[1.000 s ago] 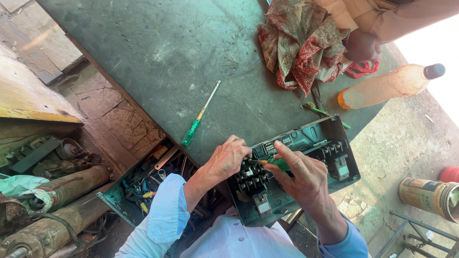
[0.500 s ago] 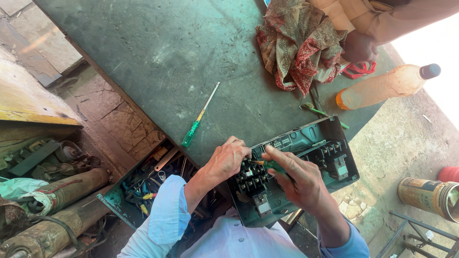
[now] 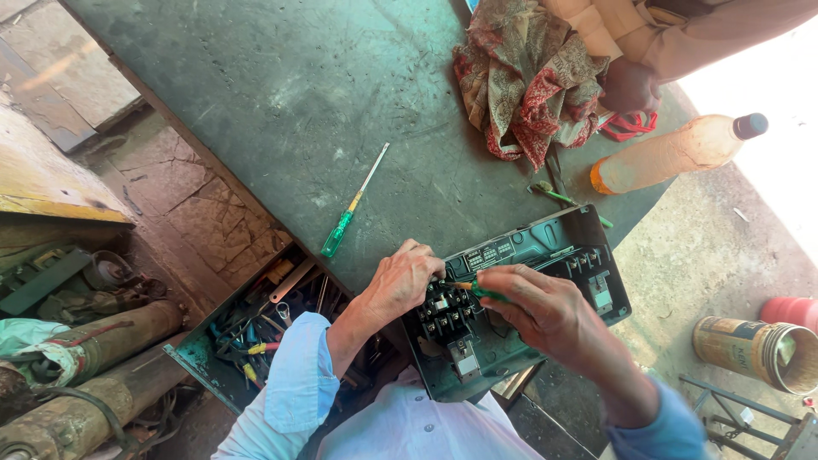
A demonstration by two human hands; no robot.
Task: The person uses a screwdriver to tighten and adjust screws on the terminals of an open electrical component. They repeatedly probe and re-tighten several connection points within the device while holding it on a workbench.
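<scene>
Over on the far left there's a pile of rusty cylinders [image 3: 81,353] lying on the floor beside the worktop [image 3: 281,94]; next to them an open drawer [image 3: 256,328] full of small tools and bits of coloured wire; up on the green worktop a green-handled screwdriver [image 3: 352,204] lies on its own, well apart from everything; then the left hand [image 3: 400,281] sits curled on the left edge of the electrical box [image 3: 520,307], fingers bent down onto the black terminal block [image 3: 447,311] inside it; the box itself is open and rests at the near edge of the worktop, partly hanging over; the right hand [image 3: 545,311] is just beside, pinching a small green-handled tool [image 3: 477,290] whose tip points at the same block; further back there's a crumpled patterned cloth [image 3: 528,81] with another person's hand [image 3: 630,85] by it; a pale plastic bottle [image 3: 677,153] lies on its side at the right; a rusty can [image 3: 750,349] stands on the ground far right.
</scene>
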